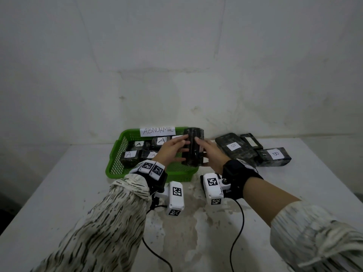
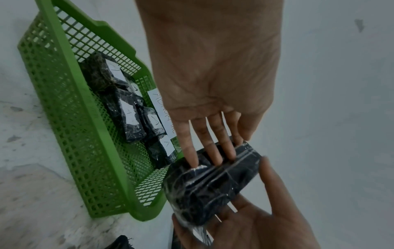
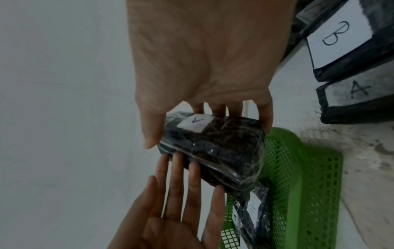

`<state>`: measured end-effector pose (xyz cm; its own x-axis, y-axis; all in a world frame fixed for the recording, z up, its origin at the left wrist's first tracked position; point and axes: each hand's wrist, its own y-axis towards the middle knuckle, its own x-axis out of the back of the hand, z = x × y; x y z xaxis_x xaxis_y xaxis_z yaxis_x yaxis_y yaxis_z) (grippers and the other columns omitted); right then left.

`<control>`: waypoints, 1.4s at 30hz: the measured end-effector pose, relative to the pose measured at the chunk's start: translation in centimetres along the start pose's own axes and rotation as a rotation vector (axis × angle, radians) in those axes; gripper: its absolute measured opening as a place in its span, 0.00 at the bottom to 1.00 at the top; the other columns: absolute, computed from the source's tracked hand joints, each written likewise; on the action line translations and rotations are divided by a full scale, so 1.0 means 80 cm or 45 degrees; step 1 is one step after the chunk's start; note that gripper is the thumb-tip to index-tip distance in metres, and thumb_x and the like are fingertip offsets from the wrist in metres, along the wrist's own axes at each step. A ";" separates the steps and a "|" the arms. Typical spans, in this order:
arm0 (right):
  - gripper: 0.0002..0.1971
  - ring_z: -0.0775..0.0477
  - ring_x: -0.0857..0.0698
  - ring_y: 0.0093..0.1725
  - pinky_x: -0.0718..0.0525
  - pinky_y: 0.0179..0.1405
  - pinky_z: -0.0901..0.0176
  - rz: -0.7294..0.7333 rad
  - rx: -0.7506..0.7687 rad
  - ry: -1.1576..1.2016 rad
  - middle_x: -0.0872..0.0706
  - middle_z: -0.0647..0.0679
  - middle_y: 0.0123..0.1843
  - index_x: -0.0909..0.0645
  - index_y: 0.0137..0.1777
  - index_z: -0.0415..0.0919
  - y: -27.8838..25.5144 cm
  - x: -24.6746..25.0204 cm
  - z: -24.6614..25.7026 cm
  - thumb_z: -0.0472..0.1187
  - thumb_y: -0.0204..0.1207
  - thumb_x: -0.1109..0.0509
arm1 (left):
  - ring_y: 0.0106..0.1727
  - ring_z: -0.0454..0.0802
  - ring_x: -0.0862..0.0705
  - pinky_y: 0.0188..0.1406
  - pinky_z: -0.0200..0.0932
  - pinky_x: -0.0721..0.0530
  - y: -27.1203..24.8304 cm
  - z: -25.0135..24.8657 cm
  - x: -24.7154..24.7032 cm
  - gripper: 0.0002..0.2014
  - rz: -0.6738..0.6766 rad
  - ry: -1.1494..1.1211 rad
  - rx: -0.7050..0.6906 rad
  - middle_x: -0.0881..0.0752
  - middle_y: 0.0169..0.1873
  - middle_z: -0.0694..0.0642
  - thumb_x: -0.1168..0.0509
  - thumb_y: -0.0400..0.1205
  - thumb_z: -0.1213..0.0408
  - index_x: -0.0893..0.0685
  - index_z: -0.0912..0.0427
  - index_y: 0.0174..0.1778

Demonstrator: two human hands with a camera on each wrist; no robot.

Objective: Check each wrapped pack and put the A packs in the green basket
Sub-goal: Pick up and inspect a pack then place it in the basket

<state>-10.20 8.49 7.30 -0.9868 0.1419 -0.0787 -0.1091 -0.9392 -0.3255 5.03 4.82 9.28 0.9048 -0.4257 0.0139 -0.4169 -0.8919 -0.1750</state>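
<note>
Head view: you hold the wrapped pack [image 1: 193, 147] upright over the right end of the green basket [image 1: 115, 163], your left hand [image 1: 170, 149] laying straight fingers on its left face, your right hand [image 1: 211, 154] gripping its right side with thumb and curled fingers.

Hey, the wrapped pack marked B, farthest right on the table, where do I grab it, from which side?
Probably across its short width, mid-length, from above with the right hand once the held pack is down, thumb on the near long side. The B pack lies flat, label up, near side and right end free; its left end is beside another pack.
</note>
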 end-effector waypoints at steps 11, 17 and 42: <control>0.21 0.51 0.15 0.47 0.19 0.41 0.58 -0.043 0.064 -0.170 0.15 0.43 0.58 0.25 0.68 0.39 -0.009 -0.012 0.004 0.54 0.84 0.41 | 0.26 0.43 0.30 0.26 0.36 0.31 0.008 0.013 -0.007 0.04 -0.197 0.222 -0.224 0.28 0.28 0.50 0.32 0.79 0.64 0.21 0.51 0.44; 0.20 0.51 0.14 0.44 0.17 0.38 0.60 0.012 0.111 -0.153 0.14 0.41 0.56 0.23 0.66 0.38 -0.012 -0.018 0.004 0.52 0.85 0.43 | 0.46 0.52 0.19 0.37 0.34 0.21 0.007 0.011 -0.014 0.18 -0.194 0.145 -0.214 0.22 0.45 0.59 0.33 0.79 0.71 0.31 0.54 0.61; 0.24 0.47 0.17 0.57 0.17 0.47 0.56 0.170 0.230 -0.169 0.18 0.45 0.64 0.32 0.77 0.48 -0.023 -0.020 0.006 0.39 0.83 0.35 | 0.59 0.56 0.19 0.48 0.47 0.17 -0.002 0.011 -0.006 0.27 -0.046 -0.122 -0.028 0.20 0.61 0.63 0.39 0.84 0.67 0.37 0.51 0.79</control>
<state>-8.47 9.83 8.46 -0.9997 -0.0180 0.0190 0.0151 -0.9892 -0.1460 4.76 5.32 8.43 0.9229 -0.3777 -0.0744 -0.3848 -0.9100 -0.1544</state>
